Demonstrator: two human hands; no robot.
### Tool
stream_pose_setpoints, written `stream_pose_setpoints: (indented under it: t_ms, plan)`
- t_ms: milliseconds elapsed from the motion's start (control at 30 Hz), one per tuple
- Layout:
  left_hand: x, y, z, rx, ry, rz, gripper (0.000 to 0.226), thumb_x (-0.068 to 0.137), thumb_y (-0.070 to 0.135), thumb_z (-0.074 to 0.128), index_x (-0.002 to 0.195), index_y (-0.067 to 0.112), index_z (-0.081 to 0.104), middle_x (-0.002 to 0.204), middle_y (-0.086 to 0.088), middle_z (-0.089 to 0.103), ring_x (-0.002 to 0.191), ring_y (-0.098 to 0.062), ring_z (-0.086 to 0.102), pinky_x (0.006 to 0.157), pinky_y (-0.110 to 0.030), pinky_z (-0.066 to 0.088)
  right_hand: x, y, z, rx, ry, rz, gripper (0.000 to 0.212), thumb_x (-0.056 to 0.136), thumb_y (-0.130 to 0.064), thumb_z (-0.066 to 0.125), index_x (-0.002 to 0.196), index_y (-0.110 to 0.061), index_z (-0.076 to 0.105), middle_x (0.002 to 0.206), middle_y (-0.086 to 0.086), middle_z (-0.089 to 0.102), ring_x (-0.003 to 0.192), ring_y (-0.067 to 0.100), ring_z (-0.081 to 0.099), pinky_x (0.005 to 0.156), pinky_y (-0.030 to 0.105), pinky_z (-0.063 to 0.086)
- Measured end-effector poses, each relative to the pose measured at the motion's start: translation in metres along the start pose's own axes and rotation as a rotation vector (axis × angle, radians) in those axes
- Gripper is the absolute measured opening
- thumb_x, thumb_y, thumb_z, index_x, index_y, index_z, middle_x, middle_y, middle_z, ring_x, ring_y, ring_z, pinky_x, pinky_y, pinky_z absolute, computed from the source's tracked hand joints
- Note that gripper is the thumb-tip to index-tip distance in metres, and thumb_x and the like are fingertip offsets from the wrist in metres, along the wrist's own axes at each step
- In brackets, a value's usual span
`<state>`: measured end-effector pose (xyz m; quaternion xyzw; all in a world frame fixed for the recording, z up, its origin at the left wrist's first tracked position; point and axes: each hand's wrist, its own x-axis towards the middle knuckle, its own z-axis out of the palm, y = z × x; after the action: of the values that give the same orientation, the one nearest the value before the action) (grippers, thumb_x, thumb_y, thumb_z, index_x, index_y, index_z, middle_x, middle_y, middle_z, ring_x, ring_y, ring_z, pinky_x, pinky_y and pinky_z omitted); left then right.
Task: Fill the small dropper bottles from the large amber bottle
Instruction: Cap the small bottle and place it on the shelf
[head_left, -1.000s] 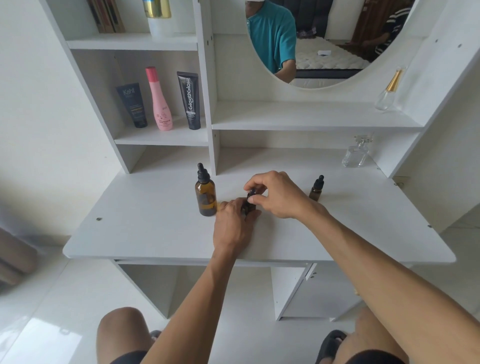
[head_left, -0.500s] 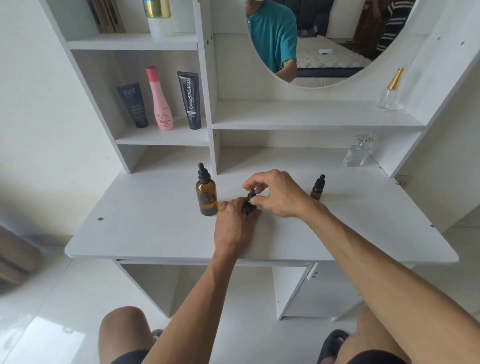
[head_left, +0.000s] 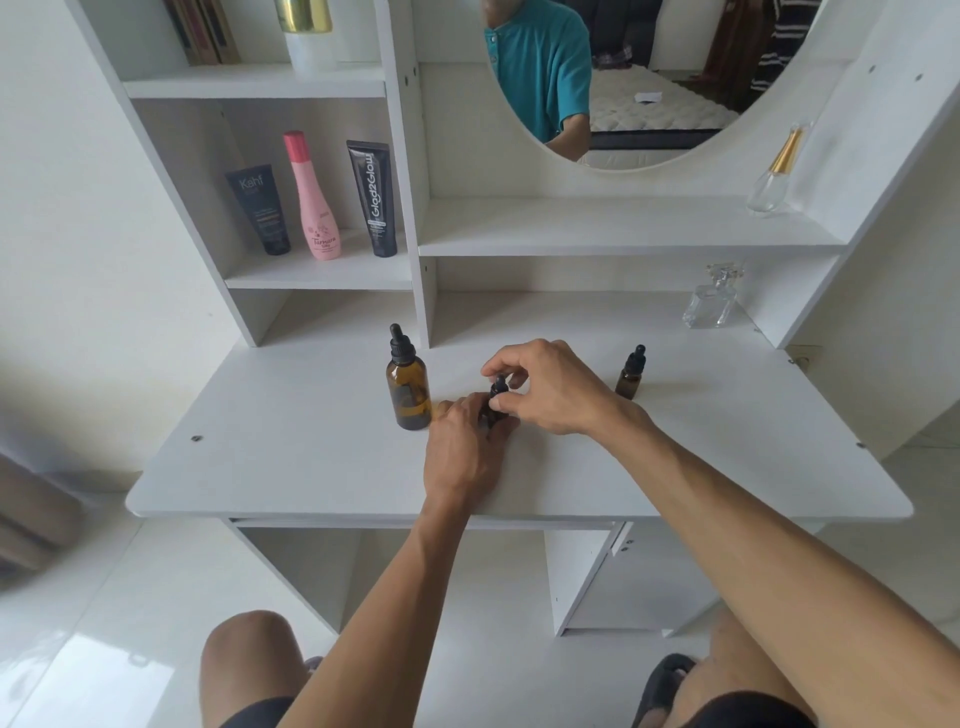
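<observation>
The large amber bottle (head_left: 408, 387) stands upright on the white desk (head_left: 291, 457), black dropper cap on. Just right of it, my left hand (head_left: 465, 447) grips the body of a small dropper bottle (head_left: 497, 397), which is mostly hidden by my fingers. My right hand (head_left: 550, 387) pinches that bottle's black dropper cap from above. A second small amber dropper bottle (head_left: 631, 374) stands capped further right, apart from both hands.
A clear glass perfume bottle (head_left: 711, 299) sits at the desk's back right, another with a gold cap (head_left: 774, 176) on the shelf above. Three cosmetic tubes and bottles (head_left: 311, 202) stand in the left shelf. An oval mirror (head_left: 623, 78) hangs behind.
Both hands stay on the small bottle; my right fingers have shifted slightly round the cap. Nothing else moved.
</observation>
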<state>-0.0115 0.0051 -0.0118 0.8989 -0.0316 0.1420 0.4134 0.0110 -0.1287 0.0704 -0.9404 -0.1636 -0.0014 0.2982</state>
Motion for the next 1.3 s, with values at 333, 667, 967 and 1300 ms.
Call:
stream_pose_setpoints:
  t_ms: [333,667,967,1300]
  plan:
    - [0.002,0.002,0.001,0.012,-0.002,-0.011,0.021,0.089,0.03,0.068,0.097,0.01,0.066,0.092,-0.009,0.07,0.091,-0.029,0.052,0.069,-0.037,0.041,-0.005,0.002,0.005,-0.006,0.059,-0.04,0.024,0.088,-0.014,0.072,0.112,-0.016,0.071,0.093,-0.004,0.069,0.078,0.011,0.059,0.082,0.023,0.044]
    - [0.001,0.001,0.0,0.027,-0.013,-0.003,0.02,0.089,0.03,0.065,0.095,0.011,0.063,0.089,-0.009,0.069,0.086,-0.03,0.052,0.066,-0.038,0.041,-0.01,0.006,0.015,0.074,0.094,-0.026,0.024,0.087,-0.016,0.073,0.111,-0.013,0.07,0.099,-0.002,0.072,0.087,0.018,0.066,0.083,0.026,0.051]
    - [-0.004,0.0,-0.005,0.057,-0.065,-0.032,0.054,0.085,0.035,0.073,0.129,0.012,0.052,0.113,-0.001,0.063,0.112,-0.022,0.047,0.084,-0.027,0.039,-0.016,0.01,0.008,0.19,0.27,0.018,0.024,0.089,-0.018,0.071,0.112,-0.013,0.068,0.093,-0.007,0.067,0.079,-0.004,0.058,0.072,0.001,0.038]
    - [0.025,0.007,0.012,0.375,-0.263,0.047,0.06,0.104,0.039,0.034,0.154,0.007,0.022,0.161,-0.009,0.024,0.15,-0.023,0.017,0.122,-0.038,0.013,0.008,0.004,-0.035,0.251,0.455,-0.043,0.026,0.091,-0.018,0.069,0.116,-0.015,0.067,0.094,-0.005,0.068,0.084,0.007,0.064,0.084,0.016,0.049]
